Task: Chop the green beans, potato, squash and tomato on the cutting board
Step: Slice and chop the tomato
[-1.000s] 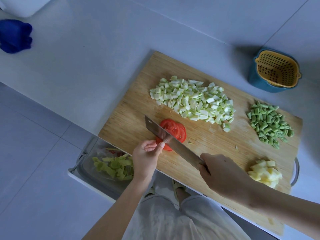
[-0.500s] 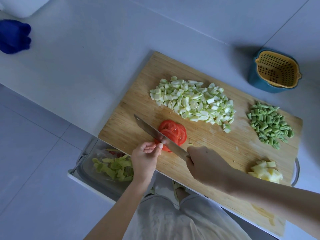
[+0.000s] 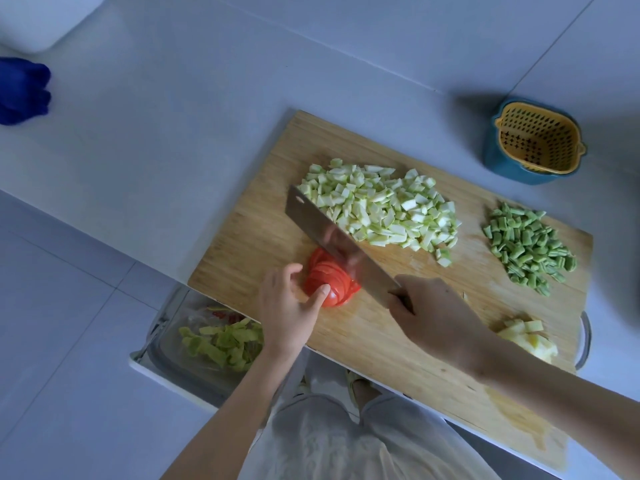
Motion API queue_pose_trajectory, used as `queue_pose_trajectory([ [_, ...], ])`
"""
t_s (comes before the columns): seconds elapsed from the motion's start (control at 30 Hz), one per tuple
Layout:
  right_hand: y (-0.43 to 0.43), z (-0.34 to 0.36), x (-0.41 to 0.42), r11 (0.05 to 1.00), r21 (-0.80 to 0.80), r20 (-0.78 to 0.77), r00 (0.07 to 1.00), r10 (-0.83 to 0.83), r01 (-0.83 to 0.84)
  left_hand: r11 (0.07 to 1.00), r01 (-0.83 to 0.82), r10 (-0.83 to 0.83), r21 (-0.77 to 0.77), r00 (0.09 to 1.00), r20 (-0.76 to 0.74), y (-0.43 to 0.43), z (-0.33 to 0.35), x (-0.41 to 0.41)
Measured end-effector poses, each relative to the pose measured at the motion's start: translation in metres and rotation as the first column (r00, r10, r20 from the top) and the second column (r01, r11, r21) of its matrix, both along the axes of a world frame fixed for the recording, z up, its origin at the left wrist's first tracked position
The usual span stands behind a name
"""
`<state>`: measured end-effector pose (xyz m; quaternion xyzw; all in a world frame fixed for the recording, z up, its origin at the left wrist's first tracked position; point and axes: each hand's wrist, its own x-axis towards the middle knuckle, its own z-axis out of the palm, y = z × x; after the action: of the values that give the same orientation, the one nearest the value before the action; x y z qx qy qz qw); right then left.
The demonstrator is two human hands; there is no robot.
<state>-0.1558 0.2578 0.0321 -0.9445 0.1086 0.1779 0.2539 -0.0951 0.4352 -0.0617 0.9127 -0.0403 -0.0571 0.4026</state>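
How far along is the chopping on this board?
Done: squash, beans and potato lie in chopped piles on the board. In hand: the tomato is in fanned slices; the left hand holds it while the right hand grips the knife, blade tilted over it. Left: probably cutting those slices smaller.

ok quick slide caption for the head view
Left hand steadies the sliced tomato on the cutting board; right hand grips the cleaver.

On the cutting board [image 3: 256, 237], the right hand [image 3: 436, 317] hides the handle of the knife [image 3: 318, 220] and its forearm covers part of the potato pile [image 3: 523, 332].
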Motion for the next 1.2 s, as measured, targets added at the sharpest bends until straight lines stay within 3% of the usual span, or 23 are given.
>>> queue_pose_trajectory([
  [0.07,-0.016,-0.001,-0.003,0.994,-0.103,-0.012,0.999,-0.030,0.028,0.985,0.167,-0.169,0.053,0.984,0.048,-0.001,0.000,0.010],
  [0.17,-0.029,-0.017,-0.006,0.971,-0.239,-0.060,0.998,-0.032,0.016,0.925,0.378,-0.379,0.046,0.926,0.002,-0.003,-0.004,0.021],
  [0.37,-0.025,-0.044,-0.010,0.960,-0.275,-0.102,0.994,0.032,-0.059,0.856,0.511,-0.515,0.079,0.856,0.037,-0.007,-0.010,0.028],
  [0.63,-0.017,-0.045,-0.005,0.984,-0.165,-0.075,0.995,0.061,-0.072,0.908,0.413,-0.417,0.072,0.907,0.053,0.007,-0.011,0.013],
  [0.87,-0.015,-0.026,-0.006,0.990,-0.132,-0.083,0.996,0.031,-0.042,0.996,0.079,-0.072,-0.029,0.981,0.182,-0.025,-0.015,0.010],
  [1.03,0.002,-0.035,0.014,0.970,-0.208,-0.109,0.989,0.104,-0.125,0.997,0.055,-0.036,-0.062,0.961,0.275,-0.029,-0.029,0.011],
  [1.2,0.000,-0.039,0.049,0.996,-0.051,-0.103,0.992,0.070,-0.075,0.997,0.058,-0.046,-0.041,0.965,0.259,-0.029,-0.031,0.012],
])
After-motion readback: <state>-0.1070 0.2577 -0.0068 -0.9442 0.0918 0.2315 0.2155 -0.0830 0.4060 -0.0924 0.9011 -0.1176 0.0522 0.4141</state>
